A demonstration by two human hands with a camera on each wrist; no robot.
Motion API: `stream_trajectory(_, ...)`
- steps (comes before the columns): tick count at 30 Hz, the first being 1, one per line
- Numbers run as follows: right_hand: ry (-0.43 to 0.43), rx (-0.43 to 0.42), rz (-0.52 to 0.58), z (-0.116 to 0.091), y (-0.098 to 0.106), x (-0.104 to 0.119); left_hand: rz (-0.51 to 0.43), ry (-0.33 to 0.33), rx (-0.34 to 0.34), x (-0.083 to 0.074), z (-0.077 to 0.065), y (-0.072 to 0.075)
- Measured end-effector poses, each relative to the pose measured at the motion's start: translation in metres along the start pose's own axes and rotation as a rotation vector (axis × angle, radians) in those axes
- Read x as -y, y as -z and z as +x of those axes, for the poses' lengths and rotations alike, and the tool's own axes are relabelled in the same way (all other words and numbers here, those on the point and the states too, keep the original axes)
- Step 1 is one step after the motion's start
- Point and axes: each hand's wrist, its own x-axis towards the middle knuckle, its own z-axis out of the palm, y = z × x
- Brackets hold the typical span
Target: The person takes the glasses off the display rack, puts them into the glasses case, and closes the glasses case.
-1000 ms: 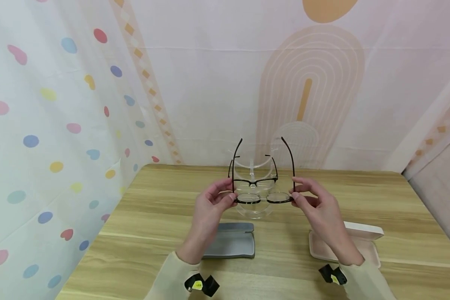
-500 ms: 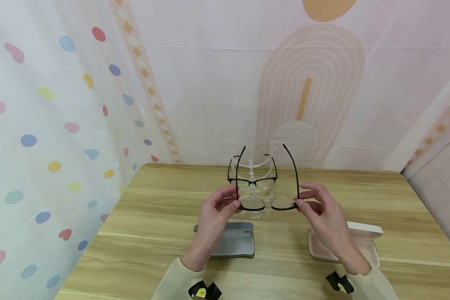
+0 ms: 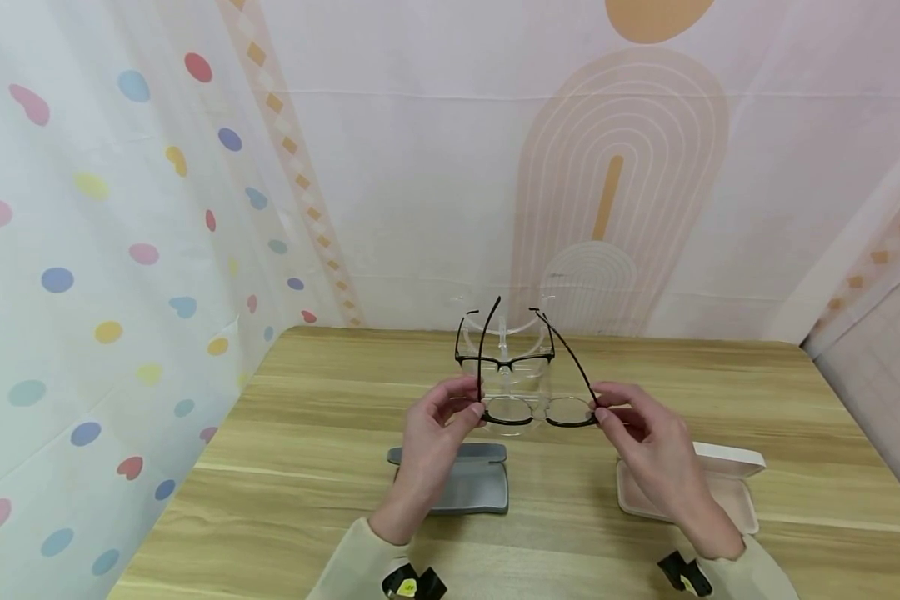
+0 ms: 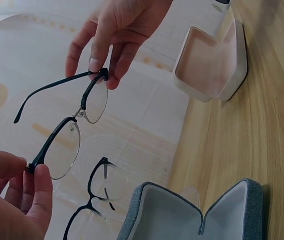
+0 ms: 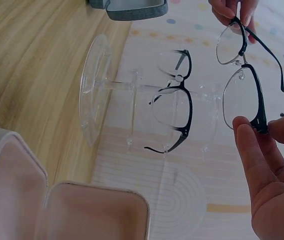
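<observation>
My two hands hold a pair of eyeglasses (image 3: 510, 422) with black upper rims and thin metal lower rims, lenses level in the head view. The left hand (image 3: 437, 429) pinches the frame's left hinge corner; the right hand (image 3: 648, 437) pinches the right corner. Both temples point away from me, the right one slanting inward. Behind them a clear display stand (image 5: 94, 90) carries a second pair of black-rimmed glasses (image 3: 504, 364). In the left wrist view the held eyeglasses (image 4: 41, 150) hang apart from that second pair.
An open grey glasses case (image 3: 472, 487) lies near my left forearm on the wooden table (image 3: 270, 467). An open case with a pink lining (image 3: 727, 496) lies by my right forearm. A patterned curtain (image 3: 420, 167) hangs behind the table.
Both hands have come down and slightly right with the held eyeglasses. The right temple has swung inward. The glasses on the stand and both cases stay put.
</observation>
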Motion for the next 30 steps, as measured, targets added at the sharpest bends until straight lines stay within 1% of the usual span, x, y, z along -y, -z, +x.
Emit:
stream_trajectory(13,0.093,-0.021,-0.077,-0.0041,-0.0006,-0.0027,-0.003,-0.008,-0.009,0.0016,-0.0009,-0.0028)
stream_trajectory(20,0.119,-0.038,-0.098,-0.0059,-0.0011,-0.0027,0.003,-0.015,-0.012,0.0021,-0.0013,-0.0032)
stream_trajectory(30,0.139,-0.029,-0.110,-0.0064,-0.0016,-0.0013,0.001,-0.026,-0.018,0.0016,-0.0017,-0.0040)
